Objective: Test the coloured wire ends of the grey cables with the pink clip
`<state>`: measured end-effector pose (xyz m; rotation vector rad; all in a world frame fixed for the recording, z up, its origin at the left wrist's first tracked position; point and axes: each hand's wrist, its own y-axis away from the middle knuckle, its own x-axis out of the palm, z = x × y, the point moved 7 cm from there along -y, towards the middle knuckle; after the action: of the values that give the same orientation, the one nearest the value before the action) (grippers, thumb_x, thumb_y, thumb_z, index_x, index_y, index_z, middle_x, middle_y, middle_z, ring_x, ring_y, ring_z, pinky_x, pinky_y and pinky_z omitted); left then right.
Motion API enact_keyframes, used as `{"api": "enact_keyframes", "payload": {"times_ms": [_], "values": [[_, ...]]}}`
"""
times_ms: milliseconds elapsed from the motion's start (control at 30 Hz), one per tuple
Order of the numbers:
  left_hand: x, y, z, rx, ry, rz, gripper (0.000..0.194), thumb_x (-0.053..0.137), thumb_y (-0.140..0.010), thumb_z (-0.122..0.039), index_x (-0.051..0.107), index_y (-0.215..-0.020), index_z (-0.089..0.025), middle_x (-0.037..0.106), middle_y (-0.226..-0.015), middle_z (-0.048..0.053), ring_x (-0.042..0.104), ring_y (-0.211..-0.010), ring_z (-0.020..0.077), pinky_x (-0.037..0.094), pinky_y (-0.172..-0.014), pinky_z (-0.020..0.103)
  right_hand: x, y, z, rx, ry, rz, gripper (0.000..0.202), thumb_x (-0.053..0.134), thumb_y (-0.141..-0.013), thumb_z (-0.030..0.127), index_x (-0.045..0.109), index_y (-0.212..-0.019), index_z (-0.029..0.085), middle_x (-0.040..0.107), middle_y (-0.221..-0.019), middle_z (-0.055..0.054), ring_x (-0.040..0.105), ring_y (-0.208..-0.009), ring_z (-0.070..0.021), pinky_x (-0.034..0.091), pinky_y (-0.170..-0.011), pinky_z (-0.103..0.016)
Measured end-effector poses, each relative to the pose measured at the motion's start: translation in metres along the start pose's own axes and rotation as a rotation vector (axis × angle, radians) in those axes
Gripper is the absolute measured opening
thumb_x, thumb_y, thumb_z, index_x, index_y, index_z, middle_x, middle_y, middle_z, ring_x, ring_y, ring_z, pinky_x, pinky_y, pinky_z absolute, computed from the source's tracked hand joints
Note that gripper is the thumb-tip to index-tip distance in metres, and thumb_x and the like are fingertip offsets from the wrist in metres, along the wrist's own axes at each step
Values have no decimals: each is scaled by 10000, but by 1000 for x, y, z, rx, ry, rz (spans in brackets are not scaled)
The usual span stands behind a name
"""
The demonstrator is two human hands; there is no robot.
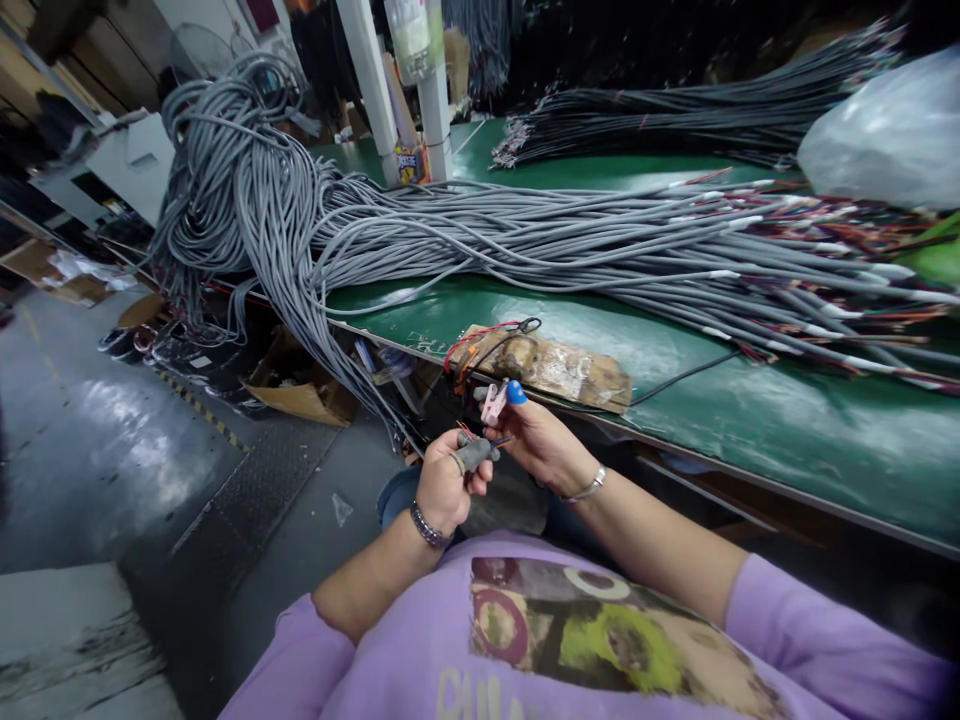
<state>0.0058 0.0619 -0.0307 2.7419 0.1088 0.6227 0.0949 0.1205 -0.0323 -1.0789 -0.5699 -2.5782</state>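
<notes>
My left hand (450,480), with a grey covering on its thumb, pinches thin coloured wires (466,432) over my lap. Close against it on the right, my right hand (540,440) has a blue cover on one fingertip. It grips a small pale pink connector-like piece (493,404), and wire ends lie near its fingers. Just beyond the hands, a worn wooden block (577,370) sits at the table's near edge, with red and black leads (480,340) at its left end.
Long grey cables (465,220) run across the green table (675,400) and hang off its left side. Darker cables (675,115) and a clear plastic bag (892,130) lie behind. White posts (367,80) rise at the back. A cardboard box (300,390) stands below.
</notes>
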Motion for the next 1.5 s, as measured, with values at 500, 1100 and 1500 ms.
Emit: {"api": "enact_keyframes", "payload": {"times_ms": [500,1100,1500], "values": [[-2,14,-4,106,51,-74,227,701,-667,-309,530,-668,-160,582,-488,-23,420,-329,53,270,-321,159,-2,4,1,79,23,56,316,692,-756,474,678,-819,166,620,-676,1,526,-583,-95,472,-559,-222],[-5,3,6,76,93,-125,218,679,-633,-289,500,-687,-178,565,-481,-29,441,-358,65,276,-334,161,-1,4,-3,71,-63,-14,276,709,-746,466,669,-767,194,643,-711,8,548,-616,-99,467,-590,-221],[-11,13,10,110,-116,-77,309,703,-686,-407,513,-667,-164,568,-493,-30,450,-352,57,318,-359,169,-15,19,-7,334,367,152,413,787,-615,505,625,-761,153,615,-688,-3,544,-585,-96,472,-585,-238]]}}
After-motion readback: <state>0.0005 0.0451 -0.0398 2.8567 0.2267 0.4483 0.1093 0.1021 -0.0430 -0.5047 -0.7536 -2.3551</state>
